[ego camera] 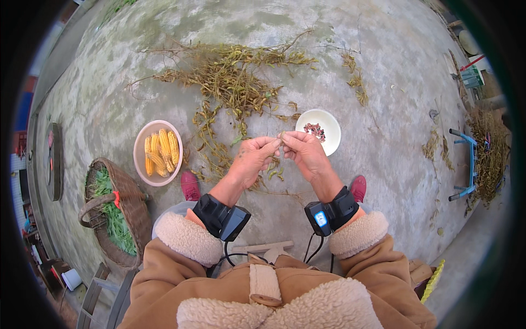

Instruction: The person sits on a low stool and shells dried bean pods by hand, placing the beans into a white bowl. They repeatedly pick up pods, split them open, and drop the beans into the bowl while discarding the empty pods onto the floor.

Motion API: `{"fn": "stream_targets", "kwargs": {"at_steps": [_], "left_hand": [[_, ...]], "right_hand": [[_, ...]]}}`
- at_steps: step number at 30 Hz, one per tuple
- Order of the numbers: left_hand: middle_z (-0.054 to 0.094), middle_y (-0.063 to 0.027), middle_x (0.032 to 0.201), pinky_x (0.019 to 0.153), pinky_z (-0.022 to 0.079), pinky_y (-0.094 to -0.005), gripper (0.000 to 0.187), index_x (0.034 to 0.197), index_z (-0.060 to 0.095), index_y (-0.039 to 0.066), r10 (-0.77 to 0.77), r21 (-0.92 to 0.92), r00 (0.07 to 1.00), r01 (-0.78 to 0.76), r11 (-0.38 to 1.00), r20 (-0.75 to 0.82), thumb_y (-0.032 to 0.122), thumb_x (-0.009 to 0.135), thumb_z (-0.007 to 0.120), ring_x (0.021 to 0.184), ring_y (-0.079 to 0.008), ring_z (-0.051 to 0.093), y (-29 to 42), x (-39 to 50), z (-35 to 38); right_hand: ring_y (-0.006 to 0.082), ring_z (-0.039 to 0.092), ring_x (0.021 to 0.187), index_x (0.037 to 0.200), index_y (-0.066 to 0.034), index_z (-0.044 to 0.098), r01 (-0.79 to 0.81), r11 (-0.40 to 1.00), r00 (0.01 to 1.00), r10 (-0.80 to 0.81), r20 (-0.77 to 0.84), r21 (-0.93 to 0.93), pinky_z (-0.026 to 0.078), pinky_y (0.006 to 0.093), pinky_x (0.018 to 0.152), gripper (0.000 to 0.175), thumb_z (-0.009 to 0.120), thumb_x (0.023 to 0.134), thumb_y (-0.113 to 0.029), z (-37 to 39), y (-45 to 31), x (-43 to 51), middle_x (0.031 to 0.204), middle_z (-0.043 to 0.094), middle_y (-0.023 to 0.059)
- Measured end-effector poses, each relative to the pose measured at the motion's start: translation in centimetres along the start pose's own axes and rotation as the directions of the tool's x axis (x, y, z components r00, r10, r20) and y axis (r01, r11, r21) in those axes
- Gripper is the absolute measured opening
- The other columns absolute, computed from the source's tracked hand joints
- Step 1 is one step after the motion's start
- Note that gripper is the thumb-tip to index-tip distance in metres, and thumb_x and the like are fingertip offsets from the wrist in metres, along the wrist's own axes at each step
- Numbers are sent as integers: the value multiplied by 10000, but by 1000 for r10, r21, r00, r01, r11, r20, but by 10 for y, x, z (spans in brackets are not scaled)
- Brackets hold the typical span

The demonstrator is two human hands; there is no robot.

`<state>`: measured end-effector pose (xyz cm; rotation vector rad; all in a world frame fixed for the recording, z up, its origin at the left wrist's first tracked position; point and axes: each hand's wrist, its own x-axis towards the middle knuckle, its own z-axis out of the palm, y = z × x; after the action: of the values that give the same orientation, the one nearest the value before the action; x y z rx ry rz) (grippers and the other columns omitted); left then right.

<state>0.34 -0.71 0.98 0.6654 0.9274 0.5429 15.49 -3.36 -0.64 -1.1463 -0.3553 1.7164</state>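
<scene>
My left hand [255,159] and my right hand [305,151] meet fingertip to fingertip in front of me. Pinched between them is a small greenish bean pod [282,134], mostly covered by the thumbs and fingers. Just beyond my right hand stands a white bowl [333,130], with dark red and blackish beans [314,130] on its bottom; my hand hides part of its near side. A few loose green pods [276,174] lie on the ground below my hands. Past my left hand spreads a heap of dried bean plants [234,78] with many pods on the stems.
To the left, a pink plastic basket [138,144] holds several corn cobs [163,149]. Nearer me, a wicker basket [132,205] with a curved handle contains green leaves [117,220]. A blue metal frame [471,164] and more dried plants [489,156] are at the right on the concrete [394,135].
</scene>
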Motion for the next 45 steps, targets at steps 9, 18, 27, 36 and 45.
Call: {"fn": "stream_targets", "kwargs": {"at_steps": [9, 18, 27, 36, 45], "left_hand": [[542, 54, 658, 415, 241, -174, 212, 827, 639, 69, 84, 184, 996, -86, 979, 18, 257, 865, 548, 481, -3, 336, 5, -4, -1], [613, 29, 776, 432, 282, -158, 228, 961, 634, 52, 148, 295, 984, -171, 940, 99, 235, 879, 527, 492, -1, 358, 5, -7, -5], [588, -95, 647, 519, 409, -292, 175, 876, 589, -2, 459, 634, 882, -417, 651, 109, 129, 870, 473, 554, -153, 531, -6, -6, -1], [579, -130, 694, 577, 440, -296, 176, 900, 562, -37, 499, 721, 864, -390, 573, 71, 110, 875, 468, 614, -174, 558, -10, -9, 1], [560, -144, 672, 551, 425, -302, 175, 916, 569, -29, 592, 797, 800, -420, 434, 99, 110, 864, 477, 589, -182, 542, -5, -8, 3]], "right_hand": [[92, 533, 596, 874, -7, 618, 38, 998, 999, -37, 28, -50, 405, 201, 558, 161, 607, 821, -159, 4, -7, -5, 688, 585, 20], [102, 549, 559, 851, -2, 620, 15, 995, 1000, -13, 22, -99, 381, 199, 495, 169, 631, 802, -164, 7, -8, -7, 645, 594, 35], [95, 546, 566, 824, -5, 615, 57, 987, 996, -68, -64, -150, 408, 205, 508, 154, 634, 793, -155, 12, 0, -9, 638, 588, 31], [102, 574, 604, 851, 0, 607, 73, 989, 991, -86, -101, -132, 471, 223, 551, 166, 636, 792, -152, 17, 4, -12, 714, 611, 46], [101, 593, 674, 950, 21, 588, 131, 965, 991, -128, 27, -229, 485, 224, 601, 200, 613, 800, -109, 18, 0, -8, 809, 629, 65]]}}
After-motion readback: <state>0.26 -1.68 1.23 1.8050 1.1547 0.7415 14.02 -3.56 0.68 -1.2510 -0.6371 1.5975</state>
